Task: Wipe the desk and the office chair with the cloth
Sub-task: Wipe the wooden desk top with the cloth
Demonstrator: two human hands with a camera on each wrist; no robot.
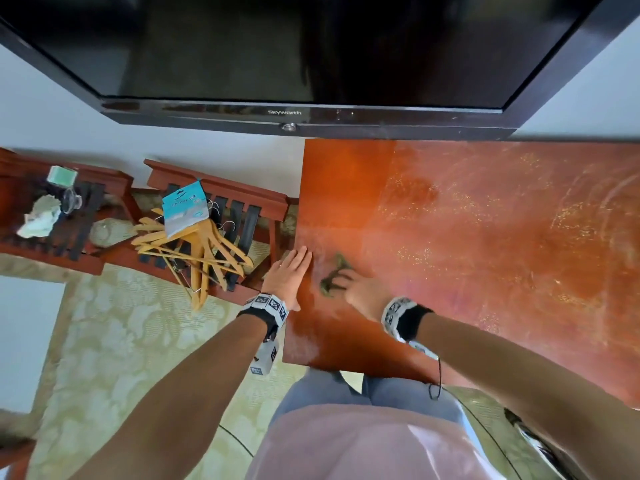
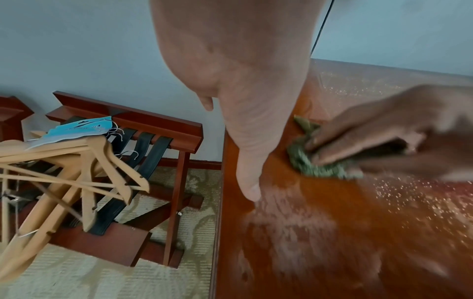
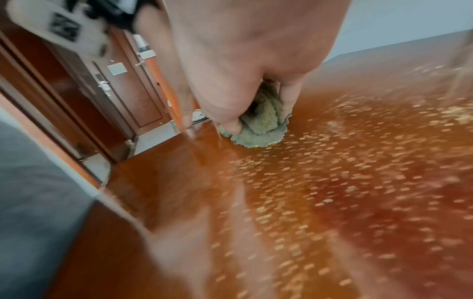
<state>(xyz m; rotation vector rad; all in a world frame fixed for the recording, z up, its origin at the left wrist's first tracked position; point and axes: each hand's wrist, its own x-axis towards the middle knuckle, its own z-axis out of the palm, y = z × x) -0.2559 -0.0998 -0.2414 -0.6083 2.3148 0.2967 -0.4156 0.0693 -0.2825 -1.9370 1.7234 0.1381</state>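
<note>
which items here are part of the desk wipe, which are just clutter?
In the job:
- cloth, gripped by right hand
- desk, speckled with dust
- left hand, flat at the desk's edge

Lying about:
- wooden hangers on luggage rack
- TV

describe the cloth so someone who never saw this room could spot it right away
Below the black TV stands a reddish-brown desk speckled with pale dust. Near its left edge, the right hand grips a small crumpled cloth against the top, beside the flat left hand. It is the only green, soft thing on the desk.
</note>
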